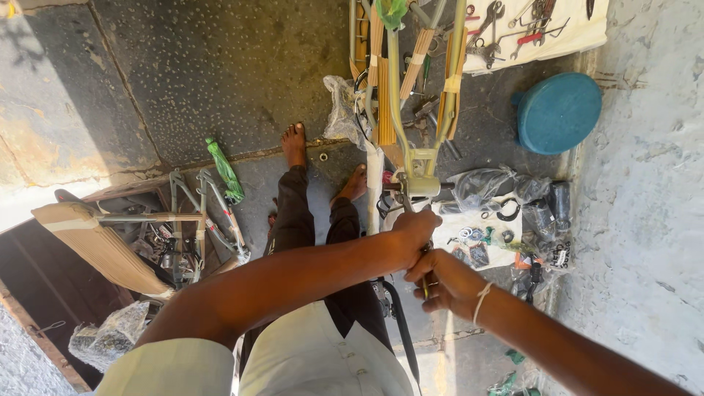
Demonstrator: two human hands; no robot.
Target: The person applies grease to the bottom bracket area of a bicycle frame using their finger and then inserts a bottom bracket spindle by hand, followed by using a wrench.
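Currently: left hand (414, 231) clenched on tool (405, 199) at bicycle frame (411, 110) bracket | right hand (447, 282) grasping tool handle (425, 282) | step: likely tightening | next: steady, square turning pressure.

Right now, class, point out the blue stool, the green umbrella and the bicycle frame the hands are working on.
Blue stool (559, 112), head view, middle of its round seat.
Green umbrella (226, 171), head view, middle of its folded canopy.
Bicycle frame (418, 163), head view, pale junction of tubes.
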